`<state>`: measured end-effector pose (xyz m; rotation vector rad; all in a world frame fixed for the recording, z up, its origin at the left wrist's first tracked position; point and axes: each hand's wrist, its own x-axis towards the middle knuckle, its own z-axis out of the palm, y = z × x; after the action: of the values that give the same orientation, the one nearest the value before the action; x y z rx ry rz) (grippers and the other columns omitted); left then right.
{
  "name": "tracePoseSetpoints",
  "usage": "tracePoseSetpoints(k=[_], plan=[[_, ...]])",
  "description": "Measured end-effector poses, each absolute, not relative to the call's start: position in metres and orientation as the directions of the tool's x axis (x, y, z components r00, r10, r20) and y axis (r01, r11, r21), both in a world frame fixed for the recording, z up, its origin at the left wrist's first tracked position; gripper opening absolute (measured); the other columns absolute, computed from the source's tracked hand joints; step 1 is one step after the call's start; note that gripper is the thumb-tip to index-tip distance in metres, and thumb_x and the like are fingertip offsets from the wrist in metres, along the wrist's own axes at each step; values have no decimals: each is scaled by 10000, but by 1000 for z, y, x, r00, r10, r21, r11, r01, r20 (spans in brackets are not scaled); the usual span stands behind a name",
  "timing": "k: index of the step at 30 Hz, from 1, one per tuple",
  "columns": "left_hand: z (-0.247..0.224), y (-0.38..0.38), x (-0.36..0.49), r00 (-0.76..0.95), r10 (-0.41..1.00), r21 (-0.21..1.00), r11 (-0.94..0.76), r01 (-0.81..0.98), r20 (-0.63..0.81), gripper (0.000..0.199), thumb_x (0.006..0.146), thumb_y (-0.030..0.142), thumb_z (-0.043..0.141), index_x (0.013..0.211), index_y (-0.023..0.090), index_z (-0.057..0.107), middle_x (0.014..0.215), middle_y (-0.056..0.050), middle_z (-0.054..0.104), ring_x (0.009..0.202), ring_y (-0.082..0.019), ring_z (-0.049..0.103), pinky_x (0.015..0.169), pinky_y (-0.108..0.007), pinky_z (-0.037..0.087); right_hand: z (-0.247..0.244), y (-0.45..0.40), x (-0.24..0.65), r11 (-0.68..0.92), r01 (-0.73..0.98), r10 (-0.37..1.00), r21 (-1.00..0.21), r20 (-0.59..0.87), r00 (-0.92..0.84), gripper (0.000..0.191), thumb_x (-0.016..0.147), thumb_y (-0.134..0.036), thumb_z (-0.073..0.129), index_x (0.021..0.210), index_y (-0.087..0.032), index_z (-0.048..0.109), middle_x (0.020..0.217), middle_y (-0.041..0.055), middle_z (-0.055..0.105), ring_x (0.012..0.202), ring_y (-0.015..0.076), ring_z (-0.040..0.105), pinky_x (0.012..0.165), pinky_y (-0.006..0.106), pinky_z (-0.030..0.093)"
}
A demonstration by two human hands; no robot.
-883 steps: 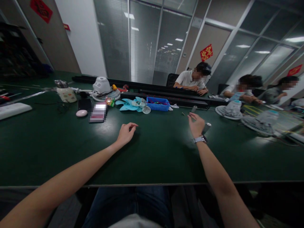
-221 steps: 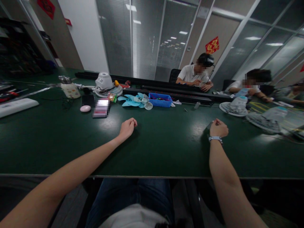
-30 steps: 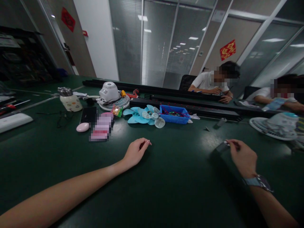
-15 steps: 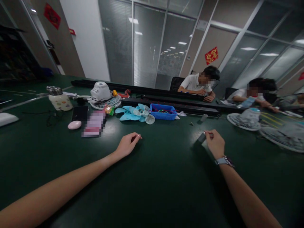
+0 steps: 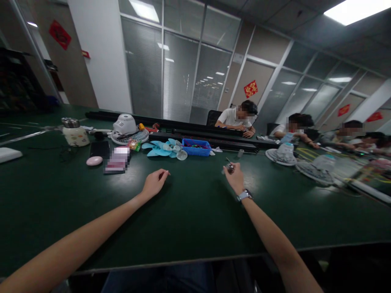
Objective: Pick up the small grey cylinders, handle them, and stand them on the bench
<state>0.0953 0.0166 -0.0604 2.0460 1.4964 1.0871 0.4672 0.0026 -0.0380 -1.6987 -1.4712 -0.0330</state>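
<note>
On the green table, my left hand rests with its fingers loosely curled together, and nothing shows in them. My right hand wears a watch and pinches a small grey cylinder between thumb and fingers; motion blur hides its detail. Just beyond that hand stands a small clear cylinder. Light-blue fan blades lie ahead of my left hand, and beside them sits a blue plastic basket with coloured wires in it.
Farther left are a pink oval case, a phone, a white bottle and a white fan part. Fan housings lie on the right. Black rails run along the back. Several people sit across the table.
My right hand has moved inward and left across the table, carrying the grey cylinder nearer my left hand. The view has tilted up, and the table's near edge now shows. My left hand stays curled.
</note>
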Motion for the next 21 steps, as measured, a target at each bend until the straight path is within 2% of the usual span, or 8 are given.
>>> tracePoseSetpoints(k=[4,7,9,12,15,21], plan=[[-54,-10,108,185,912,716,-404,570,367,434,934,512,418,988,187,699,787,-34,678,712,-194,618,644,-282,424,-42,-21,373,409,581,863,-704,506,6,432,863,-477,615,1155,-194,469,1029,91,698,861,198,693,764,327,538],[-50,-26,115,211,902,759,-430,488,376,430,935,518,440,1075,185,673,923,-44,709,781,-187,631,696,-278,455,-44,-40,320,474,513,878,-716,426,-217,398,855,-423,652,1154,-227,480,1041,61,695,890,191,693,781,332,548],[-49,-32,117,230,897,776,-442,450,377,426,940,512,444,1121,191,658,1005,-53,709,830,-187,635,743,-285,471,-45,-48,303,487,527,874,-697,389,-293,364,860,-380,651,1154,-246,484,1066,51,690,924,202,691,804,353,549],[-46,-34,117,252,878,746,-479,463,407,389,931,485,478,1124,211,674,1062,-66,701,912,-204,623,820,-316,473,-46,-51,296,491,546,871,-679,402,-283,378,851,-331,658,1170,-259,468,1079,44,688,952,216,692,829,377,547],[-42,-34,116,271,850,696,-525,490,451,354,898,466,547,1119,235,700,1048,-67,698,976,-224,596,878,-351,457,-50,-47,299,483,513,875,-710,416,-249,463,820,-336,694,1196,-263,434,1047,33,701,949,219,697,827,379,548],[-44,-30,118,292,818,677,-575,460,496,330,877,481,594,1060,245,736,1047,-68,694,1007,-229,568,816,-331,455,-57,-41,302,448,423,893,-788,375,-248,541,762,-384,755,1178,-248,437,1034,39,717,926,198,694,834,357,540]])
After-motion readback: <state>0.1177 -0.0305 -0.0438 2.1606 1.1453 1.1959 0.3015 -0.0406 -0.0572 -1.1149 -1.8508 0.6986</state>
